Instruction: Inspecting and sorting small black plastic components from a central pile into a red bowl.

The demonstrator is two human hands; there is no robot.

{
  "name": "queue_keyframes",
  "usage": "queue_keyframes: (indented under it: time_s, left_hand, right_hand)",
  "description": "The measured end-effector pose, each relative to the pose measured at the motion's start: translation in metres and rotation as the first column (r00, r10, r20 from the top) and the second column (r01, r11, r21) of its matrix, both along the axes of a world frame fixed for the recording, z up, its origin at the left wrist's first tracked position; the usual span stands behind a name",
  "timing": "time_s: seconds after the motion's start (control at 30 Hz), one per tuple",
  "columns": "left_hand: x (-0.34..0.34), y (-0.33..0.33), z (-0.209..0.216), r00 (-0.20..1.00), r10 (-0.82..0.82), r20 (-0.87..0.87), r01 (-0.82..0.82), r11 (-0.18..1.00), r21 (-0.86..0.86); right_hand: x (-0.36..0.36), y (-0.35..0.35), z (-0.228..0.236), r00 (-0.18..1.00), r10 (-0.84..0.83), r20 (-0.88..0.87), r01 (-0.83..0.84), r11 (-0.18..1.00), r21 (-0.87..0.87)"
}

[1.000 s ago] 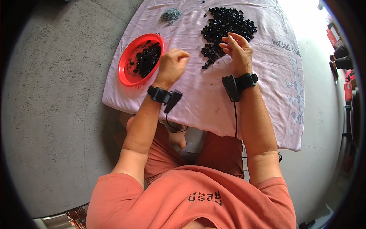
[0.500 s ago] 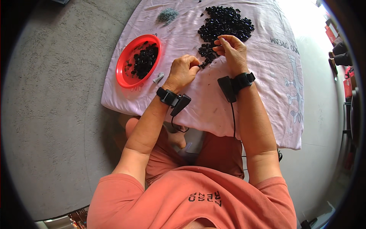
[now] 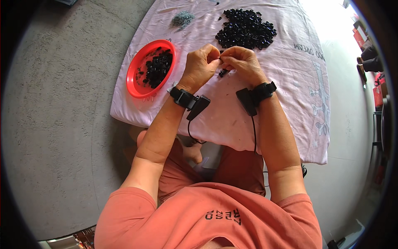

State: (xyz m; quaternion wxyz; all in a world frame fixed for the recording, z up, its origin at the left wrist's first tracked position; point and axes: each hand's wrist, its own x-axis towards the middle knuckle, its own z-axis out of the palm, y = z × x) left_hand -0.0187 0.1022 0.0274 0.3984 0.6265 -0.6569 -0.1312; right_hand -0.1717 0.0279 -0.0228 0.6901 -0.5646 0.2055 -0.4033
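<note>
My left hand [image 3: 200,67] and my right hand [image 3: 243,63] meet fingertip to fingertip over the cloth, just in front of the black pile. Thumb and forefinger of the left hand are pinched on a small black piece [image 3: 221,52], mostly covered by the fingers. The right hand's fingers are also pinched together against it; what they hold is too small to name. Beneath the hands lie a few loose black pieces [image 3: 223,73]. Farther off is a large heap of small shiny black pieces [image 3: 245,31].
A red round basin [image 3: 131,79] holding more black pieces stands at the left. A heap of thin silvery metal bits [image 3: 182,19] lies behind it. Pink printed cloth [image 3: 286,112] covers the table. Black devices with cables are strapped to both wrists.
My right hand has come left and nearer from the heap's edge. The left hand has moved slightly up and right, so the fingertips now meet.
</note>
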Motion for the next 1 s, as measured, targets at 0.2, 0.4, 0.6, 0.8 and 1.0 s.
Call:
queue_keyframes:
  time_s: [0.2, 0.4, 0.6, 0.8, 1.0]
  left_hand:
    - [0.038, -0.031, -0.025, 0.955, 0.088, 0.283, -0.079, 0.996, -0.043]
    - [0.043, -0.049, -0.044, 0.911, 0.06, 0.409, -0.041, 0.998, -0.056]
    - [0.042, -0.046, -0.035, 0.923, 0.099, 0.373, -0.134, 0.988, 0.071]
    - [0.037, -0.029, -0.015, 0.973, 0.133, 0.19, -0.155, 0.982, 0.106]
    - [0.014, -0.015, 0.002, 0.917, 0.028, -0.398, 0.014, 0.995, 0.102]
  right_hand:
    - [-0.001, -0.004, -0.005, 0.995, -0.086, 0.059, 0.079, 0.991, 0.112]
    - [-0.002, -0.002, 0.0, 0.99, -0.101, 0.098, 0.087, 0.986, 0.144]
    - [-0.002, -0.003, -0.002, 0.988, -0.088, 0.126, 0.063, 0.981, 0.184]
    - [-0.002, 0.0, 0.004, 0.986, -0.072, 0.148, 0.029, 0.961, 0.274]
    - [-0.002, 0.001, 0.004, 0.98, -0.066, 0.189, 0.004, 0.95, 0.311]
